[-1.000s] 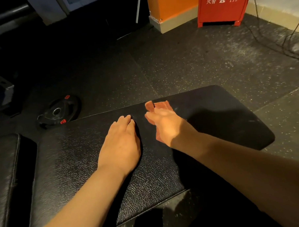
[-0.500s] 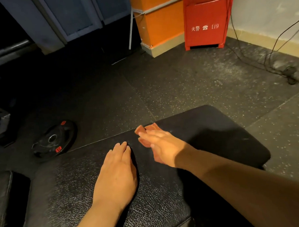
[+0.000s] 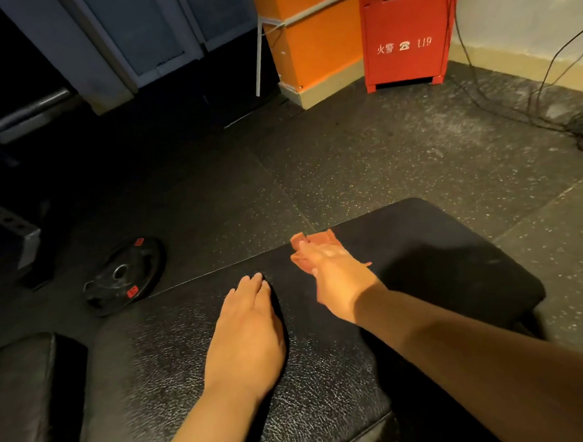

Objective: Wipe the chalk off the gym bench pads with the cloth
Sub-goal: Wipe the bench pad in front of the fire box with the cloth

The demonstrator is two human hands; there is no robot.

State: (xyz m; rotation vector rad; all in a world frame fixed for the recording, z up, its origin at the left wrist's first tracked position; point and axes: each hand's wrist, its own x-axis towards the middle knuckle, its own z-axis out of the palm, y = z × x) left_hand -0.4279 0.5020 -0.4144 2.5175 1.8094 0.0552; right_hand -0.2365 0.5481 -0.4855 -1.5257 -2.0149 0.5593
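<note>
Weight plate (image 3: 124, 276) lies on floor (image 3: 381, 170) beside bench pad (image 3: 435, 254), red cabinet (image 3: 405, 38) beyond.

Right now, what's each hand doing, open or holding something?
Left hand: open, resting flat on the bench pad.
Right hand: open, straight fingers pressing the cloth onto the pad.

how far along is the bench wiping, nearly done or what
Done: unclear; on the big pad the near part shows no obvious chalk, but light is dim. In hand: the right hand presses the red cloth at the pad's far edge, the left hand resting flat on the pad. Left: probably the pad's shadowed right end and the second pad at far left.
</note>
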